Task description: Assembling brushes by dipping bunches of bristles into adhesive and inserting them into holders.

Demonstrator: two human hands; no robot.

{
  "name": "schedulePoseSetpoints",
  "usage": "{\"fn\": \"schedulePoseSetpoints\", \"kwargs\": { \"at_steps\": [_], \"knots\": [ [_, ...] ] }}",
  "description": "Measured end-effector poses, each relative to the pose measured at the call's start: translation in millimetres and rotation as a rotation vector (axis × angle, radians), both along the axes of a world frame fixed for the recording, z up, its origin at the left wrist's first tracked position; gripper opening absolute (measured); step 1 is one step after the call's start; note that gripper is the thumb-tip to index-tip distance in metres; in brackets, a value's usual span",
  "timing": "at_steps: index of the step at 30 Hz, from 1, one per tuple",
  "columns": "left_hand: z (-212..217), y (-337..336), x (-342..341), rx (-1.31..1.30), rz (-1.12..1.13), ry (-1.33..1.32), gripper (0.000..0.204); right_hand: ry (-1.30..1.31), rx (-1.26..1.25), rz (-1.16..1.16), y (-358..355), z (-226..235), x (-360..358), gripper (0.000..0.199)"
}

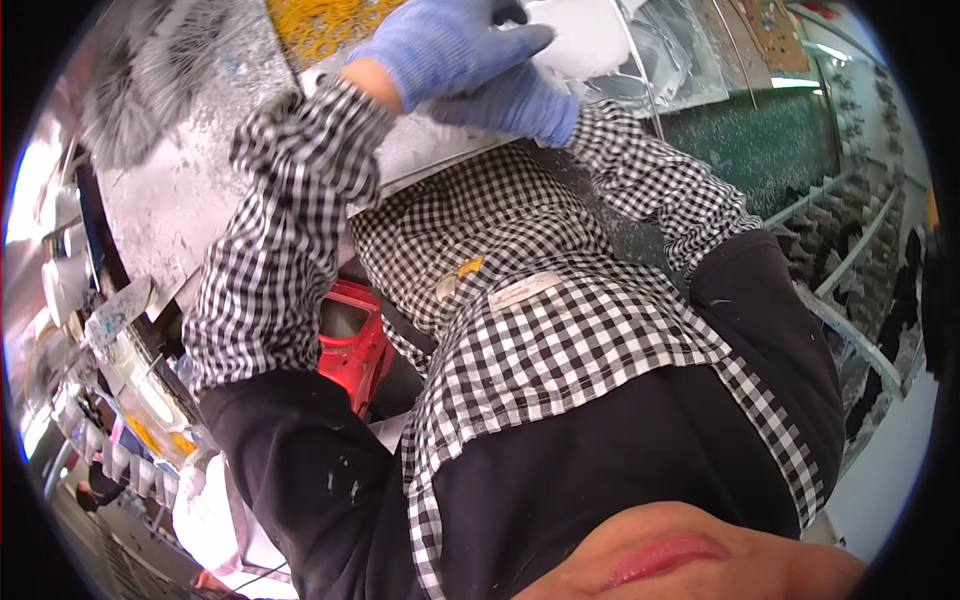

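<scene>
1. White, smooth, rounded object, seemingly plastic, sits at the top centre of the view, pressed between your two gloved hands above the grey metal work surface.
2. Far left, a grey bristly brush-like mass lies on that surface, well apart from your hands.
3. Lower left, a red plastic part shows beside your left sleeve.
4. Your left hand, in a blue knitted glove, curls over the white object from the left, fingers bent and touching it; the grip looks closed on it, though the fingertips are partly hidden.
5. A tray of yellow rings lies just behind your left hand.
6. Your right hand, also in a blue glove, lies under the white object, touching it from below; whether it clamps the object or only supports it, I cannot tell.
7. Both arms wear black-and-white checked sleeves.
8. Far right, a dark green speckled panel stands behind your right arm.
</scene>
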State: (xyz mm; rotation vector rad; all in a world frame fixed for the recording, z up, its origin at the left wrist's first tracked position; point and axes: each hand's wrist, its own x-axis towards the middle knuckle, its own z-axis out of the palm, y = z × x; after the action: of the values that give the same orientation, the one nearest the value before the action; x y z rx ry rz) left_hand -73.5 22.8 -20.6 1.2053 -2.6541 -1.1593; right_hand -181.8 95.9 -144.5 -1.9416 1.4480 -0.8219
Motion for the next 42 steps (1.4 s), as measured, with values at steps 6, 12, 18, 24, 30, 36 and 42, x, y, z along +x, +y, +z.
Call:
{"fn": "schedulePoseSetpoints", "kwargs": {
  "at_steps": [6, 12, 18, 24, 30, 36, 42],
  "knots": [
    [27, -21, -104, -0.095, -0.324, 0.215, 0.054, -0.274, -0.067, -0.275, 6, 3, -117, 0.066],
    [6, -43, -155, -0.2, -0.344, 0.095, 0.051, -0.25, 0.076, -0.435, -11, 5, -147, 0.07],
    [-11, -41, -160, -0.311, -0.362, 0.0, 0.049, -0.101, -0.047, -0.447, -16, -46, -159, 0.069],
    [-2, -37, -155, -0.228, -0.303, 0.006, 0.052, -0.038, -0.099, -0.413, -20, -47, -167, 0.071],
    [-2, -36, -156, -0.198, -0.305, 0.004, 0.052, 0.072, -0.151, -0.542, -8, -57, -159, 0.074],
    [-1, -38, -158, -0.163, -0.273, -0.029, 0.049, -0.127, -0.036, -0.493, -11, -47, -160, 0.073],
    [-2, -44, -153, -0.161, -0.283, 0.005, 0.048, -0.042, 0.036, -0.448, -25, -49, -161, 0.074]
  ]
}}
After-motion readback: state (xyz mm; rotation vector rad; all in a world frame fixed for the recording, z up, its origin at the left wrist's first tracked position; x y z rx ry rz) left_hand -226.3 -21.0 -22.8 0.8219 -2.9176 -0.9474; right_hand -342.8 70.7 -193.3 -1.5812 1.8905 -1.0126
